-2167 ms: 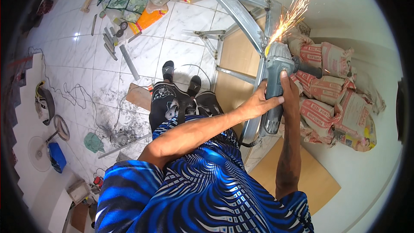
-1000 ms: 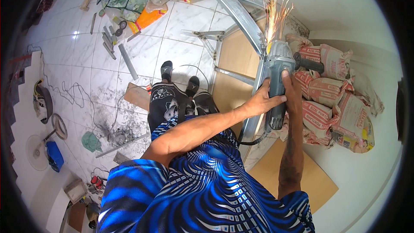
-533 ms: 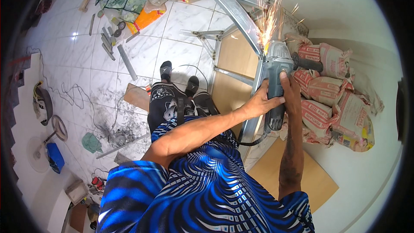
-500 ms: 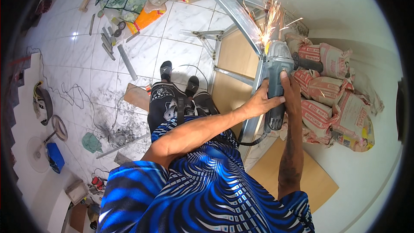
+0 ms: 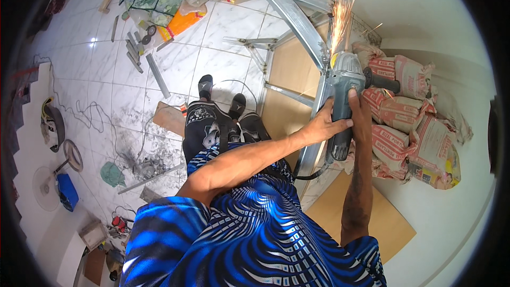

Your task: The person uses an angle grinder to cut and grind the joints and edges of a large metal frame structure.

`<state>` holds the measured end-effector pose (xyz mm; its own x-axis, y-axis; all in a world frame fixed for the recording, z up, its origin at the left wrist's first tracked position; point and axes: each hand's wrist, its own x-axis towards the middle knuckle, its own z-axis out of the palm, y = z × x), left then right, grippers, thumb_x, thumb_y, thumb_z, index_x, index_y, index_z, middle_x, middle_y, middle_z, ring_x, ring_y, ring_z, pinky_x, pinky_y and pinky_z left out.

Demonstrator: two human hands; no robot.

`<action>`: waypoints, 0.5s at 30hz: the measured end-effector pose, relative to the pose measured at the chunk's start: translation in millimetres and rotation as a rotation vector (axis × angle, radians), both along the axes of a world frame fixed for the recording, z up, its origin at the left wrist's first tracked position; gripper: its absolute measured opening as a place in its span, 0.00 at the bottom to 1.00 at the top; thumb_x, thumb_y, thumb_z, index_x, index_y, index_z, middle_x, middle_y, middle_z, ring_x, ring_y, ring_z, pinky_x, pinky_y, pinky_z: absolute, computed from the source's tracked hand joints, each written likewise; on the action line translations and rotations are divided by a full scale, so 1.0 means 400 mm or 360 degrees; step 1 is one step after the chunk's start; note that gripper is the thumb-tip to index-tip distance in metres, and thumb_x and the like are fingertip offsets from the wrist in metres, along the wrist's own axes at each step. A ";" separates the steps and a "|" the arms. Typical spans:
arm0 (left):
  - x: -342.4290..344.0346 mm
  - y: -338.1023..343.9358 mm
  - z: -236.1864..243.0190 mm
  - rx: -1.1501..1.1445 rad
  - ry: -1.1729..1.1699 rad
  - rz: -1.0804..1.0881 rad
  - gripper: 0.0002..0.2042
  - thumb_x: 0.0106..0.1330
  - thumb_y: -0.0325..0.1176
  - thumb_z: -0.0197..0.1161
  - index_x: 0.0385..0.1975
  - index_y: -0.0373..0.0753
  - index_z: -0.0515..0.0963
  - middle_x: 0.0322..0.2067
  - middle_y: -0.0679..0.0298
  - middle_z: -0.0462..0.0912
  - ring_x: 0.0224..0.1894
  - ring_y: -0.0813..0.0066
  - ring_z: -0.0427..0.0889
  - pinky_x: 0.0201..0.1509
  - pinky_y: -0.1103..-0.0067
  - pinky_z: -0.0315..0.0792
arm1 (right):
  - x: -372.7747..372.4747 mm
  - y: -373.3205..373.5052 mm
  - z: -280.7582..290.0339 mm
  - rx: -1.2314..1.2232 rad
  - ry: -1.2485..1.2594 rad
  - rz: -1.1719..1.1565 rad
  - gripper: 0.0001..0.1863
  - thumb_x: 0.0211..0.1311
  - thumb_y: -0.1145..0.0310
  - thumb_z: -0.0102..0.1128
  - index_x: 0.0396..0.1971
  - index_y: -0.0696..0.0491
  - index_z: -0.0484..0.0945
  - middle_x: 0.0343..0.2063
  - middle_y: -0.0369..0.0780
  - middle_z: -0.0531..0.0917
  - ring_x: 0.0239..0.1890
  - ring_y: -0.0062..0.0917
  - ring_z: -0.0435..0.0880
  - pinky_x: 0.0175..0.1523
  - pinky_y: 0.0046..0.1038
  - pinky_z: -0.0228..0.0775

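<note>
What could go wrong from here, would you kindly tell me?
The angle grinder might twist if it snags, since its side handle sticks out unheld. The left hand and right hand are both bare, so flying sparks could burn them. A stray spark might also scorch the sacks stacked nearby.

A grinder [image 5: 346,81] sprays sparks [image 5: 340,24] beside metal framing [image 5: 295,26].
</note>
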<state>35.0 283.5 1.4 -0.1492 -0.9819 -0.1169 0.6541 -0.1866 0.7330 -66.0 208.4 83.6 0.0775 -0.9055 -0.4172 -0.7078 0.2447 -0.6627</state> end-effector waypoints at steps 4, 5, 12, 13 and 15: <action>-0.005 0.002 0.001 -0.0029 -0.0038 0.0034 0.37 0.65 0.38 0.68 0.64 0.25 0.53 0.50 0.55 0.71 0.55 0.71 0.72 0.58 0.74 0.70 | -0.005 -0.001 -0.003 -0.0031 -0.0033 0.0042 0.37 0.66 0.38 0.52 0.45 0.65 0.77 0.36 0.49 0.82 0.40 0.31 0.80 0.48 0.33 0.70; 0.000 -0.001 -0.002 -0.0001 -0.0015 -0.0013 0.37 0.65 0.38 0.68 0.64 0.26 0.53 0.51 0.55 0.71 0.55 0.71 0.71 0.59 0.74 0.69 | -0.006 -0.001 -0.007 -0.0022 -0.0054 0.0021 0.37 0.66 0.38 0.52 0.45 0.65 0.77 0.36 0.49 0.82 0.40 0.31 0.80 0.48 0.33 0.70; -0.006 -0.001 -0.008 -0.0022 -0.0002 0.0016 0.37 0.65 0.39 0.68 0.64 0.26 0.54 0.51 0.55 0.70 0.55 0.70 0.71 0.60 0.73 0.68 | -0.001 0.003 -0.003 0.0004 -0.0053 -0.0014 0.37 0.66 0.38 0.52 0.46 0.64 0.77 0.38 0.48 0.83 0.41 0.32 0.81 0.49 0.34 0.70; -0.008 0.006 -0.007 -0.0018 -0.0030 0.0032 0.37 0.65 0.39 0.68 0.64 0.26 0.54 0.51 0.55 0.70 0.55 0.70 0.71 0.60 0.73 0.68 | -0.003 0.005 -0.004 0.0009 -0.0037 0.0017 0.37 0.66 0.38 0.52 0.46 0.64 0.77 0.38 0.48 0.83 0.41 0.32 0.81 0.49 0.34 0.70; -0.010 0.009 -0.002 -0.0026 -0.0087 0.0057 0.36 0.65 0.39 0.68 0.64 0.27 0.54 0.51 0.55 0.70 0.55 0.69 0.71 0.60 0.73 0.68 | -0.008 0.000 -0.004 0.0002 -0.0006 0.0070 0.37 0.66 0.38 0.51 0.46 0.64 0.77 0.38 0.48 0.83 0.41 0.32 0.81 0.49 0.34 0.70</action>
<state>31.1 287.3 0.7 -0.1077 -0.9884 -0.1075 0.6190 -0.1513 0.7707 -69.1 208.5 81.9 0.1190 -0.9006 -0.4181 -0.7155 0.2142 -0.6650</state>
